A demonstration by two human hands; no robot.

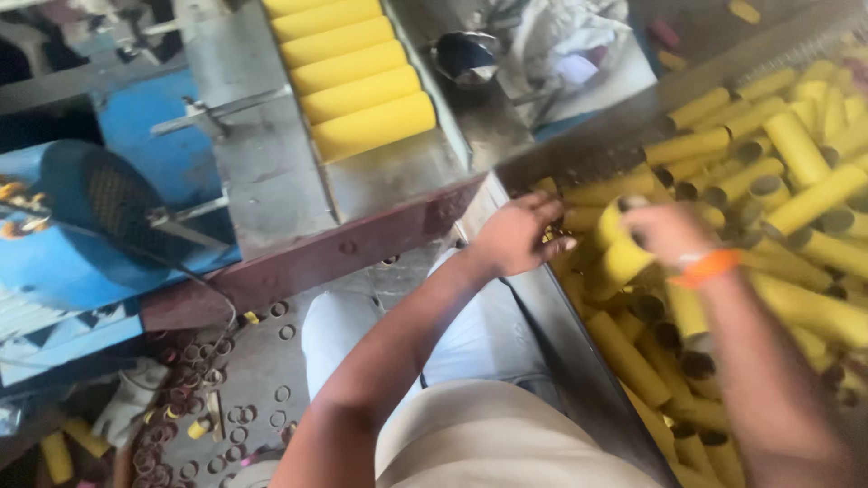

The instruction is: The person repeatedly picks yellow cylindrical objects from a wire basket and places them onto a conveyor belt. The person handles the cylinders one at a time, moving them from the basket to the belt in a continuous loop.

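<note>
While the right hand (pixel 665 230) curls around two yellow tubes (pixel 619 244) above the bin (pixel 579 361), its fingers blur. Beside those tubes, the left hand (pixel 517 237) reaches with fingers loosely spread.

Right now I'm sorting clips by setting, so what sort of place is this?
Most likely a small factory or workshop. A metal feed chute carries a row of yellow tubes, a bin holds a heap of loose tubes, and cut rings litter the floor.
</note>
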